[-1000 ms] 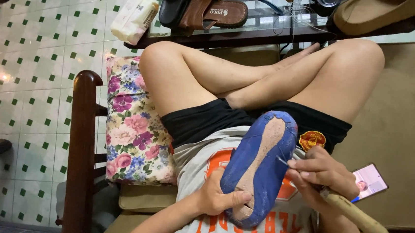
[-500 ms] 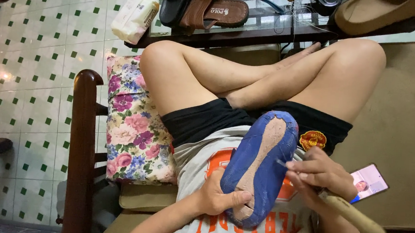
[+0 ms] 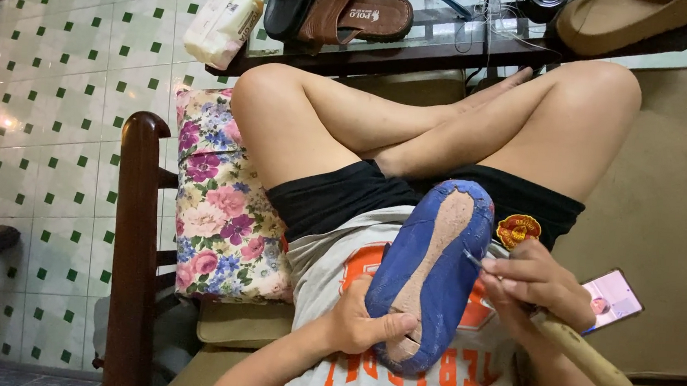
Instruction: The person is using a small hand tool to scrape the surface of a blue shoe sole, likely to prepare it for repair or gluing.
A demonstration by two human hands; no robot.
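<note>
The left hand is closed around the heel end of a blue shoe, thumb lying across the worn tan sole, which faces up. The right hand is closed on a wooden-handled awl; its thin metal tip touches the shoe's right edge, near the toe half. The shoe rests on the person's lap, between the two hands, toe pointing away toward the crossed legs.

The risk, as I judge it, is a slip: the tip sits at a curved rubber edge, and a hard push could skid it off toward the left thumb or the thigh just behind. Only the heel is gripped, so the toe could twist under pressure and send the point off line.

A phone lies on the seat just right of the right hand. A floral cushion leans at the left against the chair's wooden arm. Farther off, a glass desk carries a brown sandal and a tan sole.
</note>
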